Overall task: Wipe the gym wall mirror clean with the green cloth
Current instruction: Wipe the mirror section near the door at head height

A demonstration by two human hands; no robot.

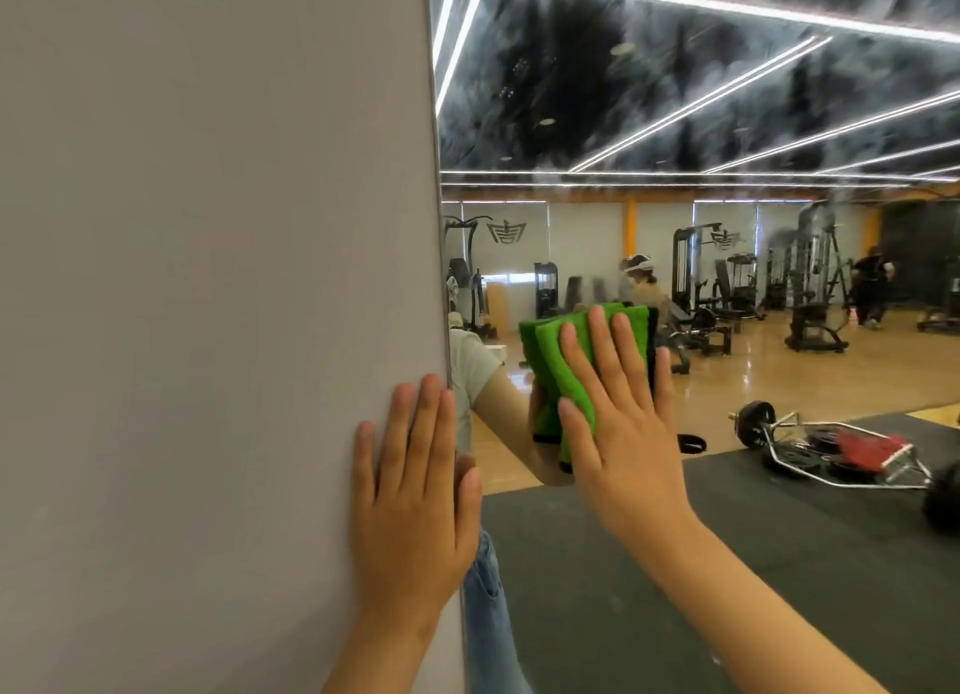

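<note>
The wall mirror [727,563] fills the right side of the head view and shows smears across its upper part. A folded green cloth [558,360] with a dark edge lies flat against the glass near the mirror's left edge. My right hand [618,423] presses on the cloth with its fingers spread and straight. My left hand [415,490] rests flat on the grey wall [208,329], fingers together, its thumb side at the mirror's edge. The lower part of the cloth is hidden behind my right hand.
The mirror reflects a gym floor with weight machines [810,298], a barbell and a metal frame [831,449] on a dark mat, and people in the distance. The mirror's metal edge strip [441,225] runs vertically between wall and glass.
</note>
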